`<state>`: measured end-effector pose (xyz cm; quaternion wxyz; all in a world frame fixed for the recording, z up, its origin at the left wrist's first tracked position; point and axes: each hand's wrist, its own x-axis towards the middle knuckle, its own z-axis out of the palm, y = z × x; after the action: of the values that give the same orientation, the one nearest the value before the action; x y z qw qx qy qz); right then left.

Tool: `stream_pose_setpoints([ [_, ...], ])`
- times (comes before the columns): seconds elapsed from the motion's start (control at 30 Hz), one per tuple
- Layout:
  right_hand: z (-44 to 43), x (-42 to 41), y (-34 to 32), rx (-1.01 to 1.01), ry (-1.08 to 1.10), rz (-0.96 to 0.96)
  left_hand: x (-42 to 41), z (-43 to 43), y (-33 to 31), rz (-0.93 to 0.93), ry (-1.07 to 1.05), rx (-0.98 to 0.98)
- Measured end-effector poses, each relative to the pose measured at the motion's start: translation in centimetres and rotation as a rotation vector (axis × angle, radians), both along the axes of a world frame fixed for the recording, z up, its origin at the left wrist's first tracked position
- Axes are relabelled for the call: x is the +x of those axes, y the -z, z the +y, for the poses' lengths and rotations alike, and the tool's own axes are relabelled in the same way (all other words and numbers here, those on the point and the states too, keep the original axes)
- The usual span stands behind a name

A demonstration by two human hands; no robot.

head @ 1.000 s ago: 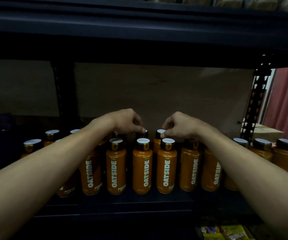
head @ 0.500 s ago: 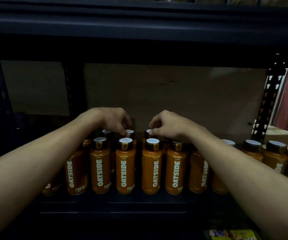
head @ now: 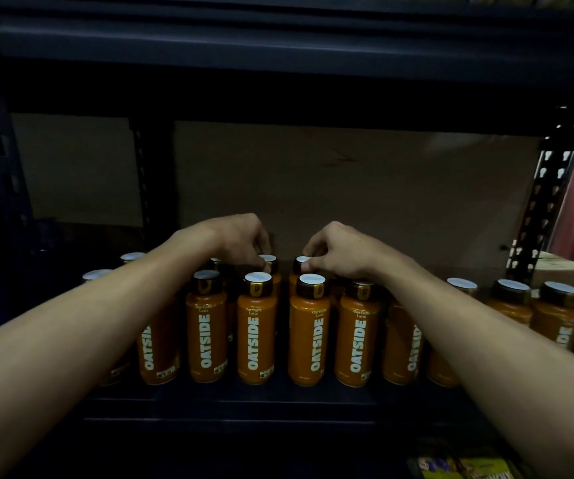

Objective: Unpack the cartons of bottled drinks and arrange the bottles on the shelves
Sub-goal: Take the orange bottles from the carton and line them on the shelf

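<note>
Dim black metal shelf (head: 278, 406) under a second dark shelf (head: 278, 46), with a brown back panel (head: 347, 188) behind. Orange plastic bottles with dark caps and white tops (head: 309, 333) stand upright in rows, their long axes vertical. Both arms reach over the front row. The left hand (head: 240, 242), fingers curled, pinches the cap of the left rear bottle (head: 267, 260). The right hand (head: 341, 252) pinches the cap of the right rear bottle (head: 302, 261) in the same way. These two bottles stand just beside each other, each directly below its hand's fingertips, so any adjustment probably comes from above. Vertical white lettering reads "OATSIDE", and the small print above it looks like "Oat Caffè Latte". The writing on the yellow packets (head: 465, 468) below cannot be read.
</note>
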<state>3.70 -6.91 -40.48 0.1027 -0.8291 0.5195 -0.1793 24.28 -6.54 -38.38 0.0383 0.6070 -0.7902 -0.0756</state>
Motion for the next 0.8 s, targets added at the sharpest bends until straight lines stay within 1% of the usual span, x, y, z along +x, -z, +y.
stream_pose_setpoints([
  [0.13, 0.2, -0.1, -0.2, 0.014, 0.001, 0.019, 0.1, 0.6, -0.4, -0.006, -0.006, 0.017],
  [0.2, 0.4, 0.0, -0.4, 0.023, 0.003, 0.025, 0.5, 1.1, -0.7, 0.024, -0.031, 0.018],
  [0.4, 1.3, 0.3, -0.4, -0.047, 0.025, -0.065, 3.9, 2.0, -2.1, 0.11, -0.149, -0.056],
  [0.57, 1.6, 0.5, -0.5, -0.061, 0.038, -0.086, 5.0, 2.3, -1.9, -0.066, -0.138, 0.094],
  [0.63, 1.7, 0.4, -0.6, -0.068, 0.048, -0.091, 4.9, 2.0, -1.5, -0.095, -0.141, 0.083],
  [0.8, 2.0, 0.0, -0.7, -0.054, 0.076, -0.081, 4.6, 1.3, -0.9, -0.096, -0.142, 0.018],
])
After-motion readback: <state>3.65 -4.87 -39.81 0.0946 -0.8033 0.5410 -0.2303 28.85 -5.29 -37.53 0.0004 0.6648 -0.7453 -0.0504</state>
